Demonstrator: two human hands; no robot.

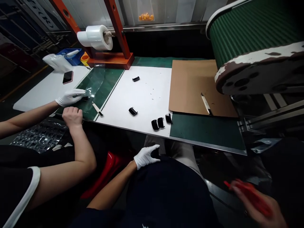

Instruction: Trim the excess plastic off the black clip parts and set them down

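Note:
My left hand (145, 155), in a white glove, lies on my dark lap just below the table's front edge with its fingers stretched apart. A dark patch by its fingertips is too dim to name. My right hand (257, 204) is bare and blurred at the lower right, and it grips a red tool (249, 193). Three small black plastic parts (161, 122) stand in a row at the near edge of the white sheet (147, 95). Two more black parts (133, 111) (136, 79) lie further back.
A co-worker at the left presses a gloved hand (70, 96) and a bare hand (72, 116) on clear film over a green mat (104, 79), beside a knife (97, 108). Behind stand a film roll (96, 37), a phone (67, 77), brown cardboard (190, 85) with a pen (206, 104), and a green machine drum (254, 31).

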